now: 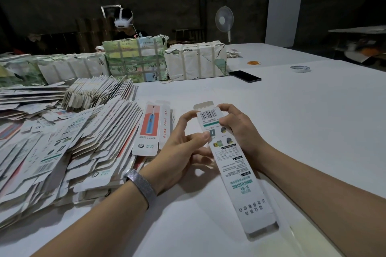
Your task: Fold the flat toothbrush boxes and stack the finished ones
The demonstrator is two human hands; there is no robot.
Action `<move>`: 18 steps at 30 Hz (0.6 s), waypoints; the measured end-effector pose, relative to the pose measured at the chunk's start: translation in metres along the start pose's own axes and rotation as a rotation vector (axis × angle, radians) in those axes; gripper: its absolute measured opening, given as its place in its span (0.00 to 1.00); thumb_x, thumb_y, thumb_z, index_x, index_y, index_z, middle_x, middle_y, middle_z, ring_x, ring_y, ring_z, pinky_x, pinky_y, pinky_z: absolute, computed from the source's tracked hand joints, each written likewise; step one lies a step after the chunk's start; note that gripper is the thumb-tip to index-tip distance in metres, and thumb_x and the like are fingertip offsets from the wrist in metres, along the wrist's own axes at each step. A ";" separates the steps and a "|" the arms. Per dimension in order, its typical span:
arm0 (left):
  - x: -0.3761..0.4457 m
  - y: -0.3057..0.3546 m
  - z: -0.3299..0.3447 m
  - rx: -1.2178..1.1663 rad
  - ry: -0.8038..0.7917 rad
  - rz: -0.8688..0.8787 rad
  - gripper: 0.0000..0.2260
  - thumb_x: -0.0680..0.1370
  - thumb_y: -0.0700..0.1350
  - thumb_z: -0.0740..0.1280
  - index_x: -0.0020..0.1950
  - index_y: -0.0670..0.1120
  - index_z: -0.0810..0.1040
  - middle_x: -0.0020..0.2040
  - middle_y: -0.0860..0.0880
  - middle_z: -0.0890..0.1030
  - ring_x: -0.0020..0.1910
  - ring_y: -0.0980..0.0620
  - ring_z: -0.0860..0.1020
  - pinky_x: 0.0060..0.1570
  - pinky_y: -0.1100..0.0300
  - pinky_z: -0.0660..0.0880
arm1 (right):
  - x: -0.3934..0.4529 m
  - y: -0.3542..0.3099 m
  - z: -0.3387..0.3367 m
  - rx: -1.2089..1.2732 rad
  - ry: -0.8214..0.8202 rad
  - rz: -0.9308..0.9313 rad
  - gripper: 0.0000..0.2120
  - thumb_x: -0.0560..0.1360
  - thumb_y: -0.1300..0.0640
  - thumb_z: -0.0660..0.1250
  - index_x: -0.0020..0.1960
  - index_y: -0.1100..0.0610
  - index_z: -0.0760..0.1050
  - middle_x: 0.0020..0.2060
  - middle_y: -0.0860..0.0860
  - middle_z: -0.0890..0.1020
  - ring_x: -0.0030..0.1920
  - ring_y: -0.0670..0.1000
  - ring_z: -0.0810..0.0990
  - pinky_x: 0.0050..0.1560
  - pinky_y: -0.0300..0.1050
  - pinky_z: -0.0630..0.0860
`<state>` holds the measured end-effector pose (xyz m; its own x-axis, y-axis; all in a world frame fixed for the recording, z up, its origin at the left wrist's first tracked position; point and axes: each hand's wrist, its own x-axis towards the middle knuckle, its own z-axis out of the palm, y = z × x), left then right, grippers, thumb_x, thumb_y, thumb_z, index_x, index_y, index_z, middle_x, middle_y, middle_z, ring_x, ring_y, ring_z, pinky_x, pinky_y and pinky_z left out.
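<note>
Bare forearms, no sleeves, silver mesh wristband (140, 184) on the left wrist

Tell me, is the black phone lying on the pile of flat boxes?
No, the black phone lies on the bare white table, apart from the flat boxes.

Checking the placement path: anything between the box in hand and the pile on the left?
Nothing visible blocks it. Both the left hand and right hand already grip the box, and only bare table lies between it and the pile, with the left forearm on that side.
</note>
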<state>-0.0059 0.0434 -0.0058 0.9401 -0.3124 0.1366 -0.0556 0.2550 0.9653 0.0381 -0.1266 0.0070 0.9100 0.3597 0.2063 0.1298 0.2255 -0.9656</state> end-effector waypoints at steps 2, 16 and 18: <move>-0.001 0.001 0.000 0.000 -0.019 -0.005 0.26 0.74 0.46 0.74 0.69 0.54 0.67 0.55 0.32 0.83 0.40 0.41 0.85 0.36 0.57 0.82 | 0.000 0.000 0.000 0.013 0.023 -0.014 0.08 0.81 0.67 0.56 0.52 0.57 0.72 0.39 0.55 0.85 0.32 0.51 0.82 0.27 0.41 0.77; 0.001 0.001 0.001 0.075 0.031 -0.005 0.27 0.73 0.48 0.72 0.67 0.53 0.61 0.52 0.37 0.86 0.38 0.44 0.86 0.35 0.60 0.82 | 0.002 0.003 -0.002 -0.033 0.096 -0.109 0.12 0.79 0.69 0.60 0.52 0.52 0.73 0.39 0.49 0.83 0.37 0.54 0.83 0.31 0.44 0.79; 0.001 0.000 0.001 0.076 0.054 -0.006 0.29 0.72 0.48 0.73 0.67 0.54 0.60 0.51 0.36 0.86 0.37 0.44 0.85 0.36 0.57 0.83 | 0.002 0.003 -0.001 -0.020 0.096 -0.111 0.14 0.79 0.70 0.60 0.52 0.51 0.73 0.40 0.51 0.82 0.37 0.55 0.83 0.32 0.45 0.80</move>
<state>-0.0050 0.0426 -0.0053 0.9570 -0.2639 0.1202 -0.0729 0.1823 0.9805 0.0405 -0.1265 0.0038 0.9230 0.2447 0.2969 0.2389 0.2405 -0.9408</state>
